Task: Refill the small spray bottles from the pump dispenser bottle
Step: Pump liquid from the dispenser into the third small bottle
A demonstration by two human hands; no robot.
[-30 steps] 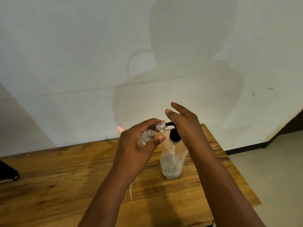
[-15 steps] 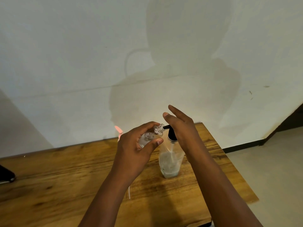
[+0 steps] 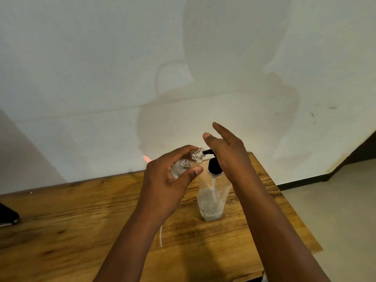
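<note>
So the left hand [image 3: 166, 180] has its fingers and thumb curled round a small spray bottle [image 3: 188, 162], a clear one with the cap off, tipped over so its open threaded neck sits right at the tip of the black spout of the pump dispenser bottle [image 3: 212, 192]. There are little droplets or bubbles showing inside the small one, but I can't really tell how full it is. The pump dispenser bottle stands upright on the wooden table [image 3: 81, 210], toward the far right part of it, see-through with a bit of pale liquid at the bottom and a dip tube running down the middle. The right hand [image 3: 227, 151] lies flat over the black pump head, fingers straight and spread, pointing up and away toward the wall; the palm side seems to rest on the pump top, though the contact itself is hidden. A thin white tube [image 3: 161, 236] lies on the table by the left wrist. At the far left edge sits a dark object [image 3: 8, 215], mostly cut off.
</note>
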